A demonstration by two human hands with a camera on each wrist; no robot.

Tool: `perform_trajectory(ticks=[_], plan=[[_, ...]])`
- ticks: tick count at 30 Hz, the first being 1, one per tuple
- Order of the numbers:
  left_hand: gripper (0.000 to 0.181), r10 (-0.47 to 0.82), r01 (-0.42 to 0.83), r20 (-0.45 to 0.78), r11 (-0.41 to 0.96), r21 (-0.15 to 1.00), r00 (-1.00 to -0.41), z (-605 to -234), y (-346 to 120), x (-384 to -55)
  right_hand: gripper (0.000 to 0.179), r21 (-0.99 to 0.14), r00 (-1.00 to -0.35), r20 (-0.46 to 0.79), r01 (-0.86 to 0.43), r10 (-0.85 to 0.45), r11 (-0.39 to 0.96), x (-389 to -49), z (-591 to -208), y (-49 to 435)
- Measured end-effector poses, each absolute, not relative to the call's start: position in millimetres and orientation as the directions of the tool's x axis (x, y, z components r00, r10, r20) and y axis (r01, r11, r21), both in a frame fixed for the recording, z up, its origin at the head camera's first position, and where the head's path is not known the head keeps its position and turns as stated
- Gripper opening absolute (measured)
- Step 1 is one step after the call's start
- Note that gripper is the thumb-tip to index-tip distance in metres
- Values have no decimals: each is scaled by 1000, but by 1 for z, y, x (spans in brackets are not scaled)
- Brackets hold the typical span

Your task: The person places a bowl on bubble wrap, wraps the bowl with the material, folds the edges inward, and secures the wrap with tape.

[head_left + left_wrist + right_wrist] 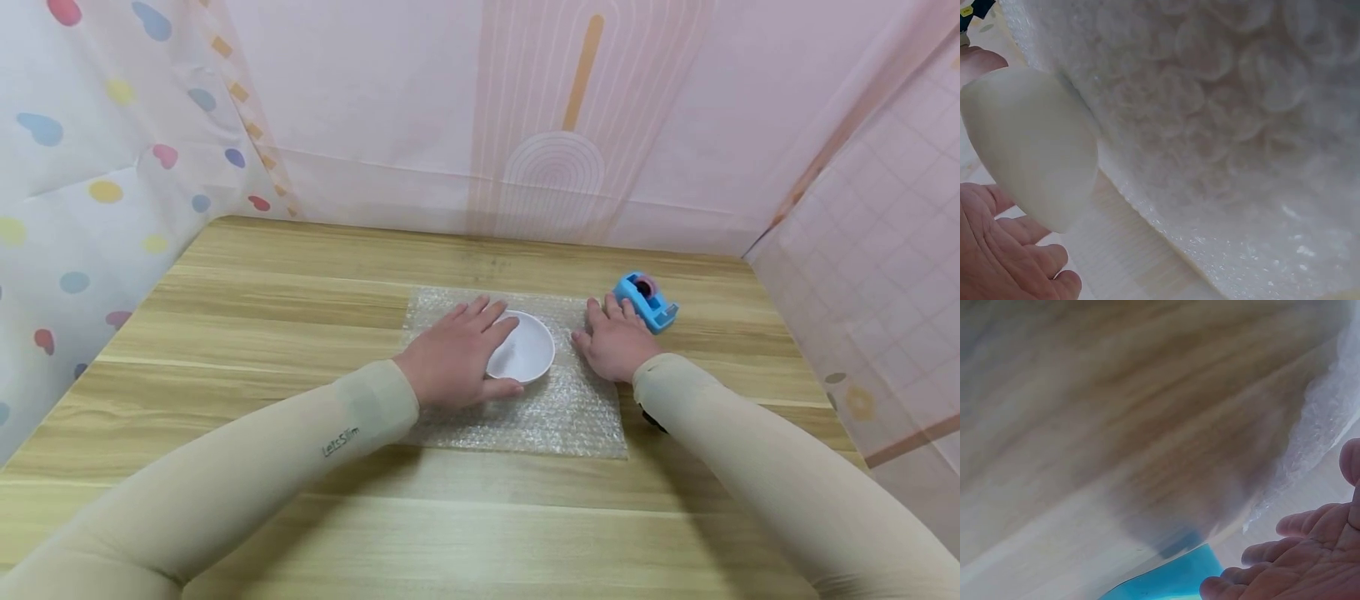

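A white bowl [531, 354] stands upright on a rectangular sheet of clear bubble wrap [525, 429]. My left hand [459, 354] is spread at the bowl's left side, index finger over the rim and thumb along the near side. In the left wrist view, its bent fingertips [1035, 256] show close beside the bowl [1032, 147]. At the wrap's right edge, my right hand [617, 343] lies with fingers extended, its fingertips close to a blue tape dispenser [654, 312]. The right wrist view shows that palm [1310, 562] holding nothing, and part of the blue dispenser [1179, 575].
The wood-grain table [465, 533] extends around the wrap on all sides. A pale pink patterned backdrop [375, 108] hangs along the table's far edge, with a dotted sheet [97, 150] on the left and a grid-patterned one [877, 217] on the right.
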State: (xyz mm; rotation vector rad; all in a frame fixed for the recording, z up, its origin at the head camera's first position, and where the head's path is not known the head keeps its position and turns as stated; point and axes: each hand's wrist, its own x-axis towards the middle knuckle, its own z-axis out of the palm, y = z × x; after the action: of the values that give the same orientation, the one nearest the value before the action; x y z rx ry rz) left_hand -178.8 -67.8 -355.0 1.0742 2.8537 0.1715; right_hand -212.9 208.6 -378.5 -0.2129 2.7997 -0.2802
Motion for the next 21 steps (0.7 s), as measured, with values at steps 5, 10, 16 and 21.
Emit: perform_trajectory(ticks=[5, 10, 16, 21], plan=[[102, 622, 611, -65, 780, 136, -780, -355, -67, -182, 79, -211, -939, -295, -119, -179, 970, -214, -379, 208], [105, 612, 599, -85, 789, 137, -786, -356, -67, -183, 79, -215, -941, -292, -112, -173, 970, -215, -379, 208], [106, 610, 597, -88, 791, 135, -788, -359, -69, -184, 77, -213, -943, -285, -113, -173, 971, -218, -380, 208], [107, 611, 599, -90, 790, 127, -787, -360, -69, -185, 74, -210, -947, -273, -115, -171, 971, -220, -380, 207]])
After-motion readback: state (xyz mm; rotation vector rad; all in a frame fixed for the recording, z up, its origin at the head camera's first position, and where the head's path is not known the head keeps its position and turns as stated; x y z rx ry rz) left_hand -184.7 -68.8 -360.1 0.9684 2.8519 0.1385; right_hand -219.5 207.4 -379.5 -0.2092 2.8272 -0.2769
